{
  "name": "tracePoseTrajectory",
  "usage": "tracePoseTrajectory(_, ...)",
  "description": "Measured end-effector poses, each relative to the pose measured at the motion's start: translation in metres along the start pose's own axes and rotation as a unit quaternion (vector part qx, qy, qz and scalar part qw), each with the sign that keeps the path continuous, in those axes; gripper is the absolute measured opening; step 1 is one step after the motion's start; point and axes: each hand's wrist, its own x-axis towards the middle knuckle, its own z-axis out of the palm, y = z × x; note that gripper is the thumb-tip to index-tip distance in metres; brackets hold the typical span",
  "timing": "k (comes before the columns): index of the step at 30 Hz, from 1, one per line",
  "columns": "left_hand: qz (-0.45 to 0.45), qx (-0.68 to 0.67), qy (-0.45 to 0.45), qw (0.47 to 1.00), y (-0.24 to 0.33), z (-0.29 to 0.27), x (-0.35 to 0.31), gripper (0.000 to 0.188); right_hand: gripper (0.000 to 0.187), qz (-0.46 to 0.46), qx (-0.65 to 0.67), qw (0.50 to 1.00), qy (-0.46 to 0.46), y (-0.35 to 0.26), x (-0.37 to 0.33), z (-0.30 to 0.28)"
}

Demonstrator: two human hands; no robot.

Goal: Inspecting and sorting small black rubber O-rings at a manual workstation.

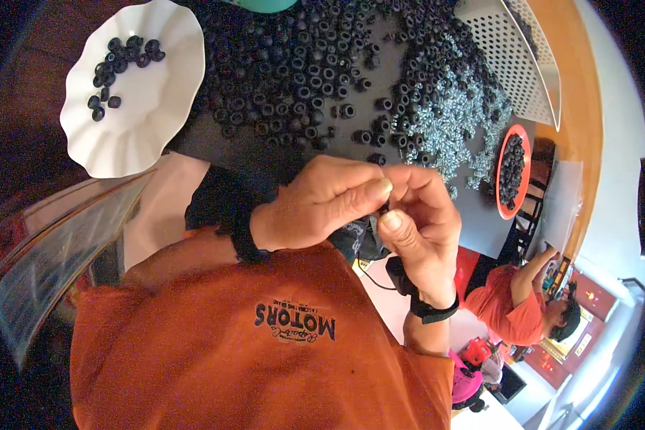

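Note:
My left hand (326, 206) and my right hand (424, 226) meet at the table's near edge, close to my body. Thumbs and fingertips of both are pinched around a small dark piece (384, 208), mostly hidden by the fingers. Just beyond the hands, many black ring-shaped parts (304, 92) with open centres are spread over the dark table. A heap of small silvery coil-like metal pieces (451, 122) lies to their right, partly mixed with the black ones. Far left, a white wavy-edged plate (154, 93) carries several black parts.
On the right, a red oval dish (527, 154) holds more black parts. Behind it stands a white perforated basket (512, 68). A teal container (265, 3) shows at the top edge. Another person in a red-orange shirt (505, 304) works farther right. A see-through panel (64, 261) is at lower left.

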Motion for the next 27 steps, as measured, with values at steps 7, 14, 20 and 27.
tracePoseTrajectory(7,-0.05,0.023,-0.063,0.997,0.006,-0.006,0.003,0.036,0.027,-0.038,0.01,0.999,-0.015,0.01,-0.001,-0.004)
tracePoseTrajectory(14,0.031,0.036,-0.007,0.999,-0.007,0.002,0.002,0.032,0.031,-0.072,0.005,0.997,-0.023,0.02,0.001,-0.003)
tracePoseTrajectory(20,-0.007,0.073,-0.024,0.997,0.003,0.002,0.006,0.036,0.029,-0.076,0.008,0.997,-0.017,0.03,0.001,-0.007)
tracePoseTrajectory(27,-0.047,-0.02,-0.001,0.999,0.004,0.003,0.004,0.032,0.027,-0.079,0.055,0.995,-0.004,0.032,0.009,0.001)
